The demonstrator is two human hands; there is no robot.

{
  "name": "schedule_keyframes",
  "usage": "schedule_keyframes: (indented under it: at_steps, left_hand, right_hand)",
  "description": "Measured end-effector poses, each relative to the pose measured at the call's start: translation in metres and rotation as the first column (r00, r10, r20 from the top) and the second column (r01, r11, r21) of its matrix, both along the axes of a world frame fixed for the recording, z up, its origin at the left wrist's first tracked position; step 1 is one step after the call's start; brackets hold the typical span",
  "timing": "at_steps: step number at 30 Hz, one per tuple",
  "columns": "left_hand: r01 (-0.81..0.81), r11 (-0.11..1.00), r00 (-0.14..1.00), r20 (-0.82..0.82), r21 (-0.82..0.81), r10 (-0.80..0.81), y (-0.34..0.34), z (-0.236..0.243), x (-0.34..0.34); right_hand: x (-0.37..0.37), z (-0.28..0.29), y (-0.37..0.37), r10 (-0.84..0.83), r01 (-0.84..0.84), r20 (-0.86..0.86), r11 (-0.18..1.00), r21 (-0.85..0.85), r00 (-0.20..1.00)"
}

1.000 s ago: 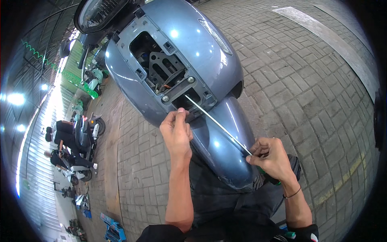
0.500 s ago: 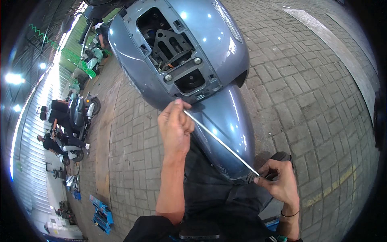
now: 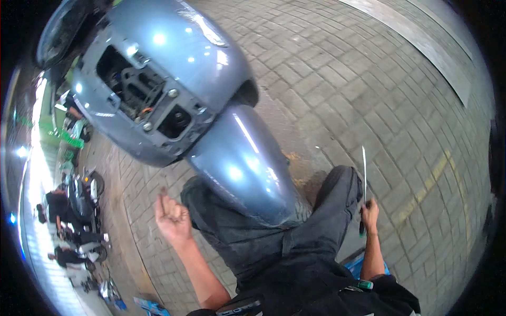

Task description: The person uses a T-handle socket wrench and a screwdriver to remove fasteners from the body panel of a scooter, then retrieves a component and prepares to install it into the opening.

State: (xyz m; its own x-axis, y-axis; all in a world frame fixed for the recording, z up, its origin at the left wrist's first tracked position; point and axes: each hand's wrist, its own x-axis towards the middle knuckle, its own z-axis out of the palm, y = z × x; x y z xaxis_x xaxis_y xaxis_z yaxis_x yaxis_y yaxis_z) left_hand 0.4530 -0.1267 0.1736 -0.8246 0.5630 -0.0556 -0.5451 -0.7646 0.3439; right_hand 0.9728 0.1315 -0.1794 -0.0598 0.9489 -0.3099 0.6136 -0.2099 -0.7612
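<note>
A long screwdriver (image 3: pixel 365 176) stands out from my right hand (image 3: pixel 370 215), its thin metal shaft pointing away from me and its dark handle partly in my fist. My right hand is beside my right knee. On the other side, my left hand (image 3: pixel 175 218) is raised over the paving with its fingers curled together. Whatever is between those fingertips, if anything, is too small and blurred to tell. Ahead of me is a blue-grey scooter front (image 3: pixel 190 63), with an opening (image 3: pixel 139 89) showing a metal bracket and bolts. Its front fender (image 3: pixel 242 158) lies between my knees.
Brick paving (image 3: pixel 327 95) surrounds the scooter, with a long flat board (image 3: pixel 416 37) at the far right. On the left are parked scooters (image 3: pixel 81 195) with people (image 3: pixel 55 208) beside them. Blue objects (image 3: pixel 150 305) lie low on the left and by my right forearm.
My left hand has come off the screwdriver's shaft and moved left. My right hand has swung the screwdriver out to the right. The view has turned, so the scooter appears further left.
</note>
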Motion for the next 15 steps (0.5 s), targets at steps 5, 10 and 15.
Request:
schedule_keyframes:
  at_steps: [5, 10, 15]
  left_hand:
    - [0.011, 0.996, 0.999, 0.051, 0.089, -0.016, 0.022, 0.024, 0.014]
    - [-0.015, 0.997, 1.000, 0.021, 0.075, 0.013, 0.017, 0.026, 0.007]
    - [-0.018, 0.998, 0.999, 0.045, 0.063, 0.015, 0.022, 0.021, 0.006]
  right_hand:
    - [0.022, -0.089, -0.076, -0.058, 0.045, -0.142, 0.994, -0.097, 0.988]
    - [0.010, -0.080, -0.080, -0.205, 0.125, -0.247, 0.944, -0.304, 0.947]
    - [0.014, -0.082, -0.041, 0.037, -0.043, -0.081, 0.997, -0.070, 0.996]
